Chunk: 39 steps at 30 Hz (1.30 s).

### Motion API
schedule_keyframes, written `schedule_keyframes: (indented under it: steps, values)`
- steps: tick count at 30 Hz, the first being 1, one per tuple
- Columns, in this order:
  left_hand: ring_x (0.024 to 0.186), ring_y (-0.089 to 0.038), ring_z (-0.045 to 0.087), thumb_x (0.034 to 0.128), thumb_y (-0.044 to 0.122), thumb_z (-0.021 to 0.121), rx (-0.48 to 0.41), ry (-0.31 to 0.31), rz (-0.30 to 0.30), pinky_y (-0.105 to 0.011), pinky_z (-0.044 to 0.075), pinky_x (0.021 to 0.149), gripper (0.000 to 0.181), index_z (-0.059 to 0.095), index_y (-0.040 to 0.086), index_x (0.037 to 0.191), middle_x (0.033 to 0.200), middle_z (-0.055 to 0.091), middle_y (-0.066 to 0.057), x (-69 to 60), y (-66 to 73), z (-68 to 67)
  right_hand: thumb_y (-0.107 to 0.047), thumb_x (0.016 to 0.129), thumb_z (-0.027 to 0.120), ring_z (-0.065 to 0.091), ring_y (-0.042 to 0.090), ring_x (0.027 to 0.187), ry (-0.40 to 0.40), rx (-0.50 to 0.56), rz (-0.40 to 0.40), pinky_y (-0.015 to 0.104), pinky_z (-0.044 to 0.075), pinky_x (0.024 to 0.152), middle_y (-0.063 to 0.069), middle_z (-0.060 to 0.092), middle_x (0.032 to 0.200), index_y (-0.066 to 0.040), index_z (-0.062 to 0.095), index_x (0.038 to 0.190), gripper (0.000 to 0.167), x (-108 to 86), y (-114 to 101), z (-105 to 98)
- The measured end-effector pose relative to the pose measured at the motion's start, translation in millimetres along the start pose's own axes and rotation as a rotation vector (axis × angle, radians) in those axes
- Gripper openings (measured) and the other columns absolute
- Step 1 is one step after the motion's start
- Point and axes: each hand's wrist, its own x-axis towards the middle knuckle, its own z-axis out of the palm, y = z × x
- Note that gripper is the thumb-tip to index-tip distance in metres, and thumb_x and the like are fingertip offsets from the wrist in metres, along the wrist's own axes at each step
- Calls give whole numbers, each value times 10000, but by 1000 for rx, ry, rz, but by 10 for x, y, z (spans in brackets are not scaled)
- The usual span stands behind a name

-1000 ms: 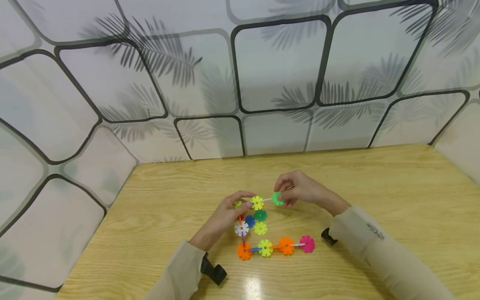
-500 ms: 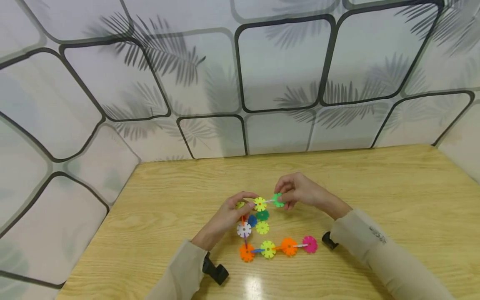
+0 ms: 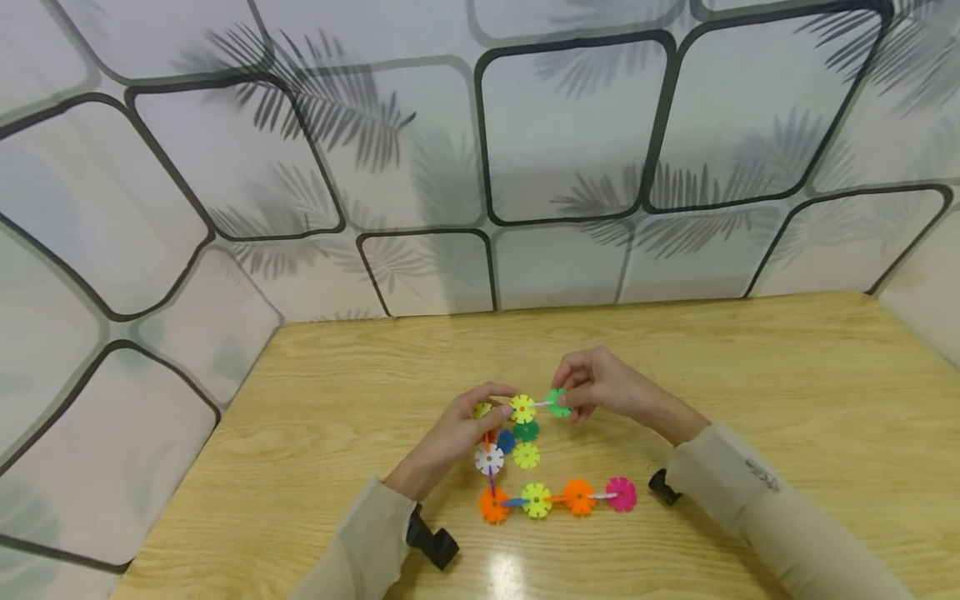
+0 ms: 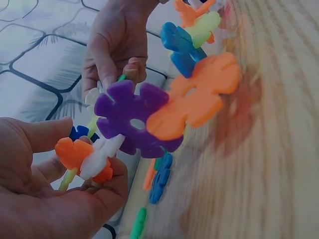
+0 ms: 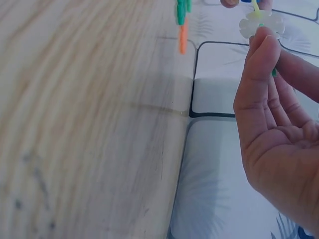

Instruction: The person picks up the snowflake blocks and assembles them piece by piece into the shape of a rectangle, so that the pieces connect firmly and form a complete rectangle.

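Observation:
A chain of interlocking plastic snowflake discs forms an open-sided shape on the table. In the head view my left hand [image 3: 453,425] holds the chain's upper corner, thumb and fingers around a yellow disc [image 3: 522,408] and its neighbours. My right hand [image 3: 603,387] pinches a bright green disc [image 3: 557,404] at the chain's upper end. Between green and yellow sits a white disc [image 5: 249,25], seen flat in the right wrist view. A purple disc [image 4: 112,117] and an orange disc [image 4: 199,99] loom large in the left wrist view. My fingers partly hide the held discs.
Loose dark green [image 3: 527,431], blue [image 3: 506,442] and yellow-green discs [image 3: 527,456] lie inside the shape. The chain's lower row ends in a pink disc [image 3: 621,494]. A patterned wall covering [image 3: 562,150] rises behind the wooden table [image 3: 750,375].
The head view has shifted slightly. The green disc is a little nearer the yellow one; both hands keep their hold.

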Motion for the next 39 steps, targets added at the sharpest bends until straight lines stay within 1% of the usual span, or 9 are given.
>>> schedule_keyframes:
  steps: [3, 8, 11, 15, 18, 22, 28, 33, 39]
  values:
    - [931, -201, 554, 1071, 157, 517, 1, -1, 2, -312, 452, 801, 327, 577, 20, 1362, 1165, 599, -139, -8, -11, -5, 71, 933, 634, 667, 169, 635, -12, 2, -4, 378, 597, 633, 133, 705, 802, 119, 610, 1003, 88, -13, 4, -11]
    - [891, -188, 544, 1071, 159, 519, -2, -9, 22, -308, 449, 773, 344, 560, -6, 1370, 1119, 607, -139, -28, -5, -16, 83, 937, 615, 671, 179, 654, -12, 1, -9, 383, 599, 642, 123, 711, 839, 120, 606, 1023, 94, -29, 2, -30]
    - [900, -192, 554, 1071, 161, 520, 4, -6, 23, -308, 452, 776, 340, 563, 3, 1369, 1120, 604, -137, -35, -3, -30, 79, 942, 609, 656, 175, 653, 14, -17, 2, 355, 591, 631, 105, 700, 842, 113, 602, 1028, 93, -39, 13, -57]
    - [886, -198, 543, 1073, 152, 516, 13, 16, 14, -307, 442, 760, 323, 574, 22, 1363, 1122, 591, -147, -46, -7, -56, 64, 950, 602, 617, 162, 635, 36, -32, 17, 309, 561, 593, 94, 676, 841, 119, 604, 1044, 109, -56, 29, -91]
    - [861, -194, 519, 1073, 150, 515, 12, 24, 14, -311, 433, 745, 322, 575, 18, 1361, 1111, 588, -153, -53, 0, -64, 50, 959, 603, 599, 154, 627, 26, -41, 26, 288, 546, 576, 89, 663, 861, 143, 618, 1081, 154, -58, 25, -94]
    - [897, -200, 537, 1071, 155, 518, 8, 22, 8, -312, 439, 770, 322, 578, 20, 1357, 1130, 594, -142, -51, 4, -61, 33, 965, 609, 591, 149, 630, 17, -61, 30, 279, 543, 574, 81, 652, 882, 155, 627, 1120, 197, -48, 11, -67]
    - [936, -235, 569, 1069, 155, 519, 7, 10, 6, -317, 447, 798, 330, 573, 14, 1363, 1150, 603, -152, -38, 0, -40, 41, 968, 598, 591, 141, 628, 15, -63, 18, 267, 540, 573, 79, 664, 884, 167, 615, 1123, 200, -29, 0, -20]
    - [970, -250, 570, 1071, 176, 523, 13, 3, 10, -322, 456, 817, 338, 574, 17, 1365, 1189, 598, -148, -39, 18, -26, 53, 958, 588, 599, 146, 623, -3, -69, 12, 273, 547, 577, 73, 674, 867, 169, 615, 1120, 201, -16, -18, 3]
    - [955, -244, 566, 1067, 172, 529, 0, 0, 3, -312, 454, 801, 332, 582, 12, 1352, 1160, 605, -142, -29, 22, -11, 88, 936, 587, 608, 129, 600, 6, -64, 3, 279, 559, 575, 80, 685, 831, 180, 619, 1084, 177, -8, -25, 10]
